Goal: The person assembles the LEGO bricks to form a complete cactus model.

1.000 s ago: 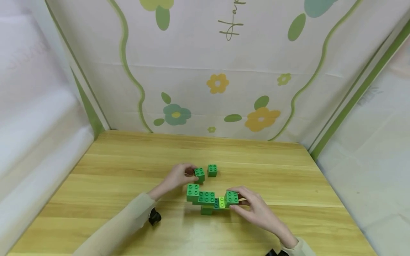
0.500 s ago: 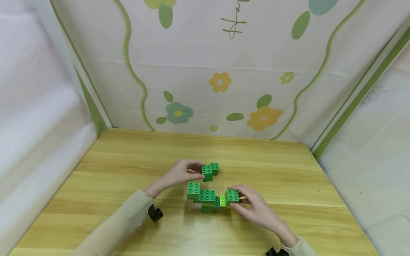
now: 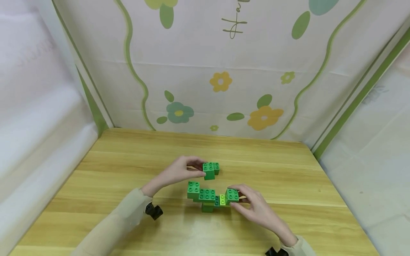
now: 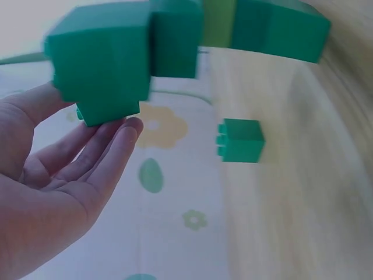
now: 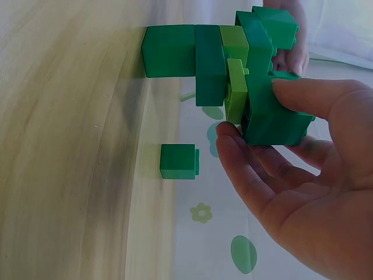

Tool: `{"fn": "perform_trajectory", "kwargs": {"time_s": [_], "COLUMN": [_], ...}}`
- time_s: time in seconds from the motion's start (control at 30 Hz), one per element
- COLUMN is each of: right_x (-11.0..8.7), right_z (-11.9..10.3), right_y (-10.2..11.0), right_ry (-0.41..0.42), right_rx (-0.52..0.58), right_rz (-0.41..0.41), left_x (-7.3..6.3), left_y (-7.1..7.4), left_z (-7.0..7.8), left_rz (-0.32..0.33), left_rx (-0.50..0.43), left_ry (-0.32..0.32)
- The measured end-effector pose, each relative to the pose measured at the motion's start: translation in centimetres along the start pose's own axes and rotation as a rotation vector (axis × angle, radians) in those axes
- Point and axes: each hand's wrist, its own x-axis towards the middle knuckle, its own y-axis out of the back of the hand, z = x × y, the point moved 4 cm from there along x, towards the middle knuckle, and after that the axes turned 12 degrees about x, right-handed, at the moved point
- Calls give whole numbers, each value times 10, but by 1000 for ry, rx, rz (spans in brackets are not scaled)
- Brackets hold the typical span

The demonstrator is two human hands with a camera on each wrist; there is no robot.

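Observation:
My left hand (image 3: 179,171) pinches a green toy building brick (image 3: 209,172) between thumb and fingers, lifted over the table beyond the brick build. In the left wrist view the build's end block (image 4: 102,49) partly covers that held brick (image 4: 111,111). The build, of green and lime bricks (image 3: 207,195), stands on a green base block (image 3: 207,207), with arms reaching out to both sides. My right hand (image 3: 256,209) grips the raised green brick (image 3: 232,196) at its right end. In the right wrist view, thumb and fingers span this brick (image 5: 274,116), beside a lime piece (image 5: 235,93).
A single loose green brick (image 3: 217,168) stands on the wooden table (image 3: 134,149) behind the held one, partly hidden by it in the head view. A floral cloth (image 3: 192,46) hangs at the table's back edge, with pale cloth on both sides.
My left hand has moved right and away from me with its brick, which now overlaps the loose brick in the head view. The right hand and the build stay in place.

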Motion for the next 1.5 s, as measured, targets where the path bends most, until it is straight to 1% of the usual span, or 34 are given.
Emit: {"fn": "perform_trajectory", "kwargs": {"time_s": [0.1, 0.23, 0.33, 0.4, 0.63, 0.77, 0.97, 1.17, 1.3, 1.5], "right_x": [0, 0, 0, 0, 1, 0, -1, -1, -1, 0], "right_z": [0, 0, 1, 0, 1, 1, 1, 1, 1, 0], "right_y": [0, 1, 1, 1, 0, 0, 0, -1, -1, 0], "right_ry": [-3, -14, -19, -24, -27, -21, -14, -15, -18, -25], "right_rx": [-1, -2, -1, 1, 13, 13, 8, 0, -3, 1], "right_rz": [0, -3, -6, -7, -10, -9, -6, -3, 0, -4], "left_x": [-3, -8, -11, -13, -18, -20, -22, -23, -25, -28], "left_y": [2, 1, -2, -4, -13, -16, -21, -23, -24, -28], "left_z": [10, 23, 30, 33, 33, 30, 29, 34, 38, 44], "left_rz": [-9, -20, -26, -25, -9, 3, 10, 46, 70, 79], "left_rx": [5, 14, 37, 71, 193, 227, 278, 335, 373, 423], "left_ry": [-24, -72, -101, -117, -151, -163, -158, -161, -179, -190]}}
